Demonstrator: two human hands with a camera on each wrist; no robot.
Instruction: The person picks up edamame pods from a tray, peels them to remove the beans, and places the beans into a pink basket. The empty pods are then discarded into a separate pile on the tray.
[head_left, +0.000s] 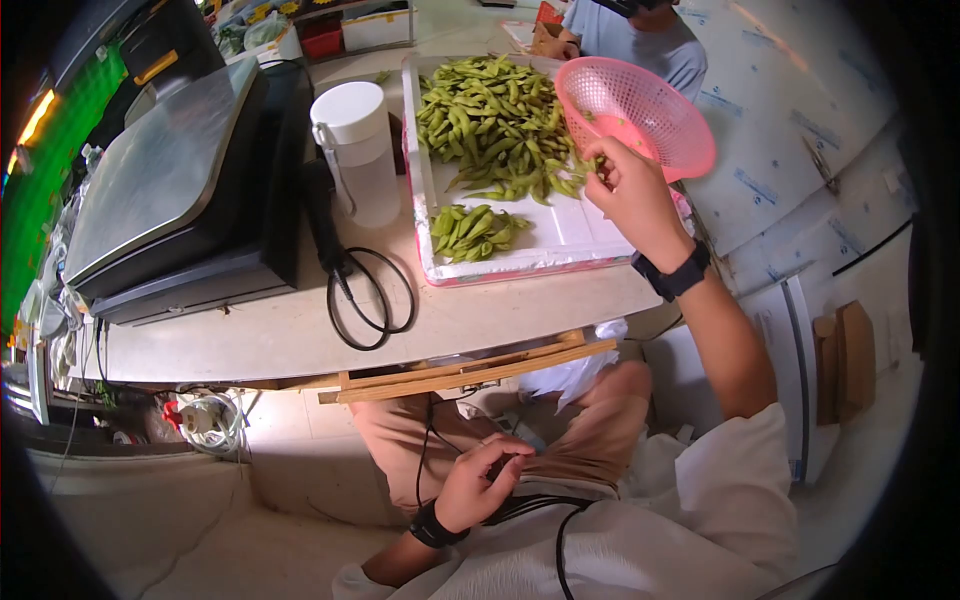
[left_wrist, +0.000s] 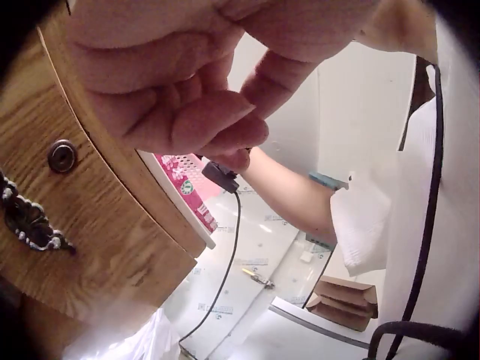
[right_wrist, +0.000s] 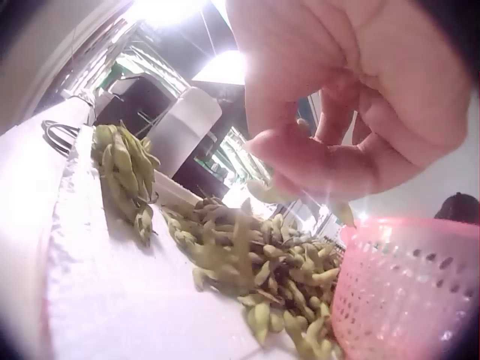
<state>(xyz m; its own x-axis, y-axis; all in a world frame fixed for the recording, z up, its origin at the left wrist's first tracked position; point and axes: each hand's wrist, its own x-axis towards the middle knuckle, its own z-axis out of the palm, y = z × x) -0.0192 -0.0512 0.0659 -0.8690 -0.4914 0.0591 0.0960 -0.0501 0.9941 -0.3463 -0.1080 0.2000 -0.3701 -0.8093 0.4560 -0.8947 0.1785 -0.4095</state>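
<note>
My right hand is raised over the right side of a white foam tray, close to the near rim of a pink perforated basket. Its thumb and fingers pinch a green edamame pod, which sticks out below the fingertips in the right wrist view. A large heap of edamame pods fills the back of the tray, and a smaller pile of pods lies at its front left. Down at my lap, my left hand hangs with loosely curled fingers, holding nothing.
Left of the tray stand a lidded clear bottle and a flat metal-topped scale. A looped black cable lies on the table. Wooden drawer edges jut out above my knees. Another person is across the table.
</note>
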